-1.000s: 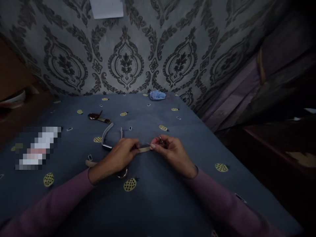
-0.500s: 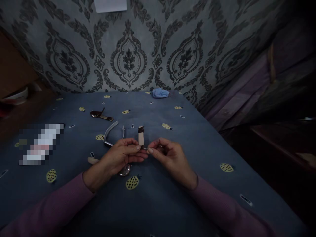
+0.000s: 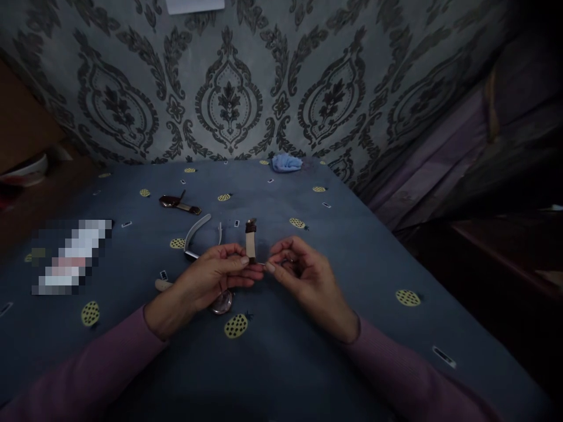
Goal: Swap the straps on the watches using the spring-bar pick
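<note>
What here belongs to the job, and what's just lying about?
Job in hand:
watch strap, in the left hand
thin pin-like piece, in the right hand

Apparently lying about:
round watch, partly behind the left hand
white-strapped watch
brown-strapped watch
pixelated item
blue cloth

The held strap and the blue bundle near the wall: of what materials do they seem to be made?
The strap looks like leather or imitation leather: its beige face is matte, its far end dark brown and glossier. The blue bundle seems to be dull cloth, judging by its crumpled folds, though thin plastic is possible.
</note>
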`<state>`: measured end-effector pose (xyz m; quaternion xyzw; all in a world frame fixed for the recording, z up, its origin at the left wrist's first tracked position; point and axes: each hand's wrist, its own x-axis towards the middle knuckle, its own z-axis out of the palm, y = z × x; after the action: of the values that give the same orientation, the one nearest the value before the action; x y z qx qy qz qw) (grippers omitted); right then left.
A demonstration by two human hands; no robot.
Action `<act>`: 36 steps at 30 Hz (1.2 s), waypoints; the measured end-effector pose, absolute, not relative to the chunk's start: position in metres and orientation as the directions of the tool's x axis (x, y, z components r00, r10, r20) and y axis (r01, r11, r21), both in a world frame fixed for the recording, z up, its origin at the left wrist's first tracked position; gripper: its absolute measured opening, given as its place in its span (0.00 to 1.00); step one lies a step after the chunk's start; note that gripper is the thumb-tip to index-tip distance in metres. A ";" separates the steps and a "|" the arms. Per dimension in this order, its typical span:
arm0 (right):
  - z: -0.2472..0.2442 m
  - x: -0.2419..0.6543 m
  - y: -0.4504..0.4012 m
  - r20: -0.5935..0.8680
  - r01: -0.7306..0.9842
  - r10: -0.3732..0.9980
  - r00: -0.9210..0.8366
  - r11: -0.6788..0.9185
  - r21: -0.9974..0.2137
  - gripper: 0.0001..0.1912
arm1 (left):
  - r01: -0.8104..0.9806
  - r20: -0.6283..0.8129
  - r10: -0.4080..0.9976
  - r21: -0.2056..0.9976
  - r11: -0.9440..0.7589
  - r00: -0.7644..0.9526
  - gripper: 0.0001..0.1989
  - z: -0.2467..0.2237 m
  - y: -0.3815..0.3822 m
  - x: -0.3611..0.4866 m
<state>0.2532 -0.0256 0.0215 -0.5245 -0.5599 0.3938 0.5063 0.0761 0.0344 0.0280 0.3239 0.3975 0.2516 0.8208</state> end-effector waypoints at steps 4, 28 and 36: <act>0.020 0.253 -0.026 0.153 0.184 0.987 0.057 0.140 -0.973 0.07 | -0.139 -0.498 0.671 0.737 0.661 0.548 0.11 0.030 0.034 0.076; 0.012 0.247 -0.027 0.144 0.195 0.989 0.024 0.137 -0.971 0.11 | -0.150 -0.445 0.720 0.787 0.598 0.532 0.08 0.019 0.030 0.077; 0.017 0.250 -0.020 -0.057 -0.077 0.998 -0.027 -0.059 -0.995 0.22 | -0.160 -0.460 0.731 0.782 0.602 0.503 0.06 0.026 0.027 0.080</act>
<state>0.2497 -0.0201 0.0169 -0.4882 -0.4716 0.5397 0.4980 0.0799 0.0273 0.0255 0.3468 0.4121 0.2802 0.7946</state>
